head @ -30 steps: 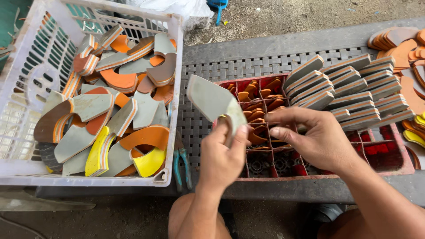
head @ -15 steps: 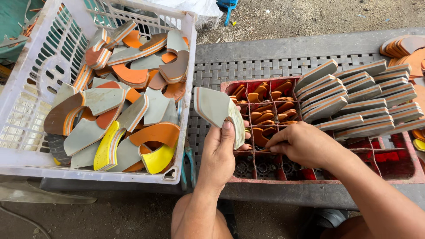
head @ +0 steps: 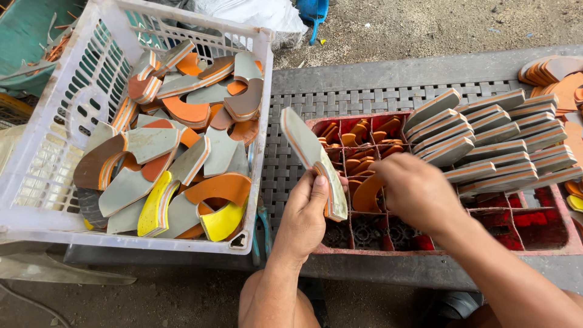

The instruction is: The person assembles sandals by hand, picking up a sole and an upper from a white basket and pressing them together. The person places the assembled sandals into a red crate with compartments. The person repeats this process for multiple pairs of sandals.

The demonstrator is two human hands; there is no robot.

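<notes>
Left hand [head: 305,209] clamped around grey sole piece [head: 313,159], tilted on edge above red divided crate [head: 549,243]. Right hand [head: 416,191] just beside, fingers curled on orange curved piece [head: 366,194] over the crate compartments. White basket [head: 54,152] of soles left of the left hand.

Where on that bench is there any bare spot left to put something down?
The woven bench top is bare in a strip behind the red divided crate, between the white basket and the orange stack. A narrow gap runs between basket and crate, beside the left hand. Basket and crate are crowded; the right hand covers the crate's middle.
</notes>
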